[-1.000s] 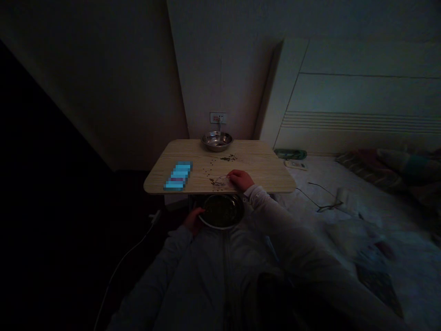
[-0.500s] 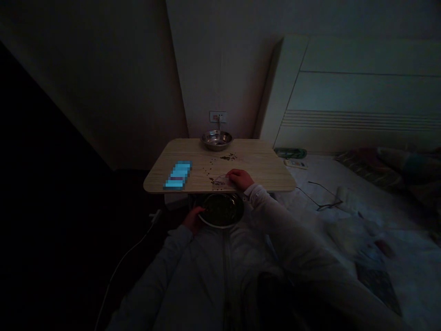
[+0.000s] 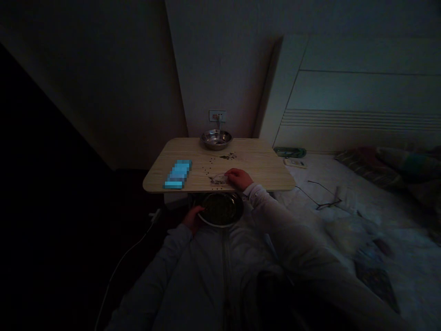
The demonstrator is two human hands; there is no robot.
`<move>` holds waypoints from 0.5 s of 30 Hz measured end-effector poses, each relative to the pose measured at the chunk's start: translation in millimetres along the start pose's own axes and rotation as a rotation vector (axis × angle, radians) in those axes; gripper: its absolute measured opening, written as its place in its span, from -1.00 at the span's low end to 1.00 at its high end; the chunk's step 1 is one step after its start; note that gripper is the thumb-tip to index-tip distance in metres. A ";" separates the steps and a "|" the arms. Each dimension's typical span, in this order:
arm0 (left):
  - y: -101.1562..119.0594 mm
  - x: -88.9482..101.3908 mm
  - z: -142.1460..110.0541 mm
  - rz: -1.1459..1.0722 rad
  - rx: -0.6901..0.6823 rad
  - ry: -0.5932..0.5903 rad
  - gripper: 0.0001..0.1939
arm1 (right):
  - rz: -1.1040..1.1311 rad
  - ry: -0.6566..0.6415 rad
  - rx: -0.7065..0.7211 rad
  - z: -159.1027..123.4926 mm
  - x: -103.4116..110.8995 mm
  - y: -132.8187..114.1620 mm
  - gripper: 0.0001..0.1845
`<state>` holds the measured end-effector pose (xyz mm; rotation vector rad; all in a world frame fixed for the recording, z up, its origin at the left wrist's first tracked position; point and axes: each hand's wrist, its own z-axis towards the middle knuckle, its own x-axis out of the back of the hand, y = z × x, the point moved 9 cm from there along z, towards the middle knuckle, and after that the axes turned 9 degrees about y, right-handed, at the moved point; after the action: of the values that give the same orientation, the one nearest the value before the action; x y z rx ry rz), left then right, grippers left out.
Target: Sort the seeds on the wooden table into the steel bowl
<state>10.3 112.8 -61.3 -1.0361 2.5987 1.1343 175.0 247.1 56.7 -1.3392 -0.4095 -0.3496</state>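
My left hand (image 3: 193, 219) grips the left rim of a round metal bowl (image 3: 220, 225), held below the table's front edge. Dark contents cover the bowl's bottom; the dim light hides their kind. My right hand (image 3: 239, 178) is closed on the right side of a thin, clear, rounded piece that looks like plastic (image 3: 219, 179), down at the tabletop near its front edge. Small dark grains show through and around this piece. More dark grains (image 3: 228, 156) lie in a loose patch farther back, with several scattered between.
On the small wooden table (image 3: 265, 165) are a phone with a lit, blurred screen (image 3: 178, 174) at left and a second metal bowl (image 3: 216, 139) at the back. A wall socket (image 3: 217, 116) is behind it. To the right, a bed (image 3: 310, 181) carries glasses (image 3: 327, 202) and a remote (image 3: 295, 163).
The clear piece in my right hand has shifted very slightly to the left over the grains. My left hand and the bowl in it look nearly still.
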 end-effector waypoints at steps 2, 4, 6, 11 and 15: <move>-0.4 -0.2 1.0 -0.007 0.000 -0.010 -0.63 | 0.023 -0.010 0.000 0.1 -0.8 0.5 -0.81; -0.8 0.1 2.3 -0.002 -0.002 -0.013 -0.65 | 0.039 -0.018 -0.007 -0.2 -1.2 1.0 -0.80; -0.2 0.7 3.2 0.004 -0.016 -0.012 -0.68 | 0.040 -0.028 -0.015 -0.7 -1.9 1.1 -0.81; 1.7 1.0 2.5 0.003 -0.030 -0.002 -0.76 | 0.033 -0.028 -0.005 -1.3 -1.9 -0.9 -0.85; 1.2 0.8 1.4 0.017 -0.021 0.008 -0.78 | 0.044 -0.047 -0.014 -1.9 -3.7 -0.4 -0.86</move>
<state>8.7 113.8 -61.8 -1.0269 2.6116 1.1659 171.7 245.2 55.0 -1.3695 -0.4170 -0.2855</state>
